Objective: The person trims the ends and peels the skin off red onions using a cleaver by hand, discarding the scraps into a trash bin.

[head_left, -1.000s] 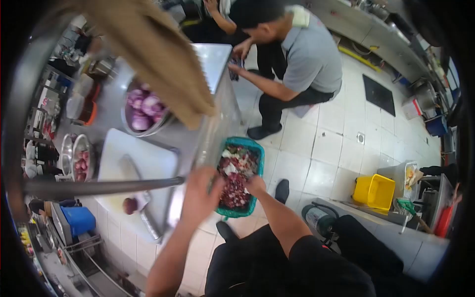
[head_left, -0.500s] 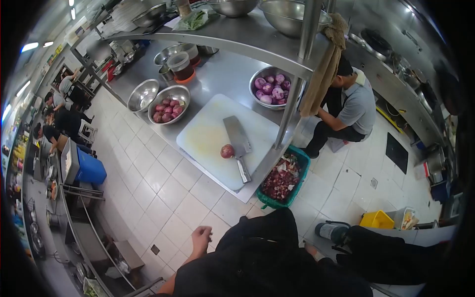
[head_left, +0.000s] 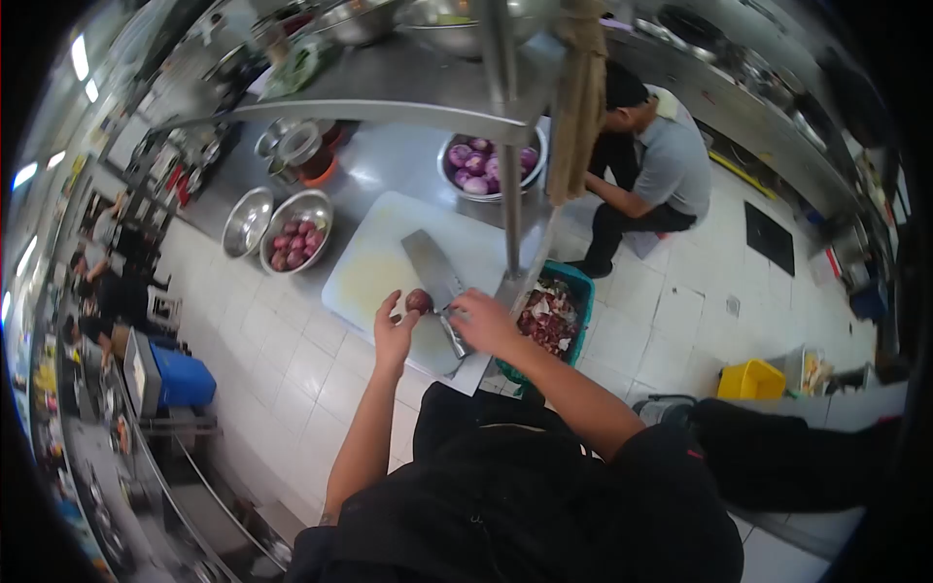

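Observation:
On the white cutting board (head_left: 367, 262) lies a cleaver (head_left: 429, 260), its broad blade pointing away and its handle toward me. Beside the blade's base sits a red onion (head_left: 419, 300). My left hand (head_left: 394, 335) is at the onion's left side, thumb and fingers apart around it; whether they touch it I cannot tell. Just over the cleaver's handle, my right hand (head_left: 486, 323) hovers with fingers slightly bent and apart, holding nothing I can see.
A steel bowl of unpeeled red onions (head_left: 316, 209) stands at the left beside another bowl (head_left: 248, 223). Peeled purple onions fill a bowl (head_left: 537, 173) behind a shelf post (head_left: 510, 194). A green basket of peelings (head_left: 585, 291) is at the right. A co-worker (head_left: 671, 160) sits beyond.
Both my hands have come up from near my body to the cutting board, the left to the onion and the right to the cleaver's handle. My view has shifted slightly.

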Available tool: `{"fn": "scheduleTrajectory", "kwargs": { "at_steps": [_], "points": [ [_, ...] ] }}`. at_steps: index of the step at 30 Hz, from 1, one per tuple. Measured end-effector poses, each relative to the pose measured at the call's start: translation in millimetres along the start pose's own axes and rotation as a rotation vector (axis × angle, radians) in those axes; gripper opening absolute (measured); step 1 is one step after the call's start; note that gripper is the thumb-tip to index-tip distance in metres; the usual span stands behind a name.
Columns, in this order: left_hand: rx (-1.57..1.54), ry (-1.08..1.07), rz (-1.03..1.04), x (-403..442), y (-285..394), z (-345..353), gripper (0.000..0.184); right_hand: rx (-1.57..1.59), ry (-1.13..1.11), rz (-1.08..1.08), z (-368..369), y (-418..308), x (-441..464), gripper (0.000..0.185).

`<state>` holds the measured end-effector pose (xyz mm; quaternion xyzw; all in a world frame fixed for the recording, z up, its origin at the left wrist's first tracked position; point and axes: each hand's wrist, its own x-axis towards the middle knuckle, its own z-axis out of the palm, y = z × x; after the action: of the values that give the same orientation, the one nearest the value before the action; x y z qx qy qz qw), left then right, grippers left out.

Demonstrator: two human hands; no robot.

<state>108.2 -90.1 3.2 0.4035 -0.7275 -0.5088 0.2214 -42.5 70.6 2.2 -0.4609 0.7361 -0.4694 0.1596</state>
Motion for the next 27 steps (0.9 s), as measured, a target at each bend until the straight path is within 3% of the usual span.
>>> {"fn": "scheduleTrajectory", "kwargs": {
  "at_steps": [1, 3, 7, 9, 11, 12, 16, 19, 21, 23, 25, 27],
  "points": [
    [0.007, -0.041, 0.014, 4.8, 4.1, 0.6, 0.058, -0.127, -0.04, -0.028, 10.6, -1.4, -1.7, 0.031],
    [-0.023, -0.074, -0.147, 14.8, 16.0, 1.8, 0.061, -0.172, -0.02, 0.018, 29.0, -5.5, -15.1, 0.037],
    [-0.044, -0.189, -0.02, 41.8, -33.4, 5.9, 0.057, -0.299, -0.04, 0.177, 46.6, -12.8, -15.2, 0.051],
    [-0.042, -0.238, -0.001, 40.9, -30.6, 5.1, 0.053, -0.423, 0.028, 0.181, 51.5, -18.7, -0.1, 0.049],
    [0.02, -0.273, 0.076, 40.1, -24.6, 1.9, 0.049, -0.455, -0.053, 0.3, 56.8, -21.0, 16.5, 0.044],
    [0.019, -0.294, 0.121, 38.9, -21.8, -0.5, 0.048, -0.441, 0.056, 0.293, 61.5, -22.9, 19.4, 0.039],
    [0.035, -0.365, 0.173, 59.7, -36.7, -12.2, 0.047, -0.341, 0.044, 0.484, 61.5, -31.2, 30.1, 0.047],
    [-0.037, -0.497, 0.032, 61.6, -26.5, -22.9, 0.045, -0.189, 0.228, 0.505, 57.3, -47.3, 5.0, 0.048],
    [-0.158, -0.498, 0.085, 63.4, -38.8, -22.8, 0.046, -0.092, 0.184, 0.656, 46.3, -81.1, -10.4, 0.047],
    [-0.169, -0.499, 0.179, 63.2, -50.3, -17.7, 0.047, -0.112, 0.242, 0.671, 57.4, -89.6, -27.2, 0.044],
    [-0.026, -0.427, 0.419, 61.5, -49.3, -19.6, 0.046, -0.288, 0.385, 0.529, 74.0, -80.2, -33.8, 0.041],
    [-0.017, -0.398, 0.443, 58.1, -49.0, -17.9, 0.046, -0.327, 0.404, 0.506, 85.1, -67.7, -25.7, 0.042]
  ]
}}
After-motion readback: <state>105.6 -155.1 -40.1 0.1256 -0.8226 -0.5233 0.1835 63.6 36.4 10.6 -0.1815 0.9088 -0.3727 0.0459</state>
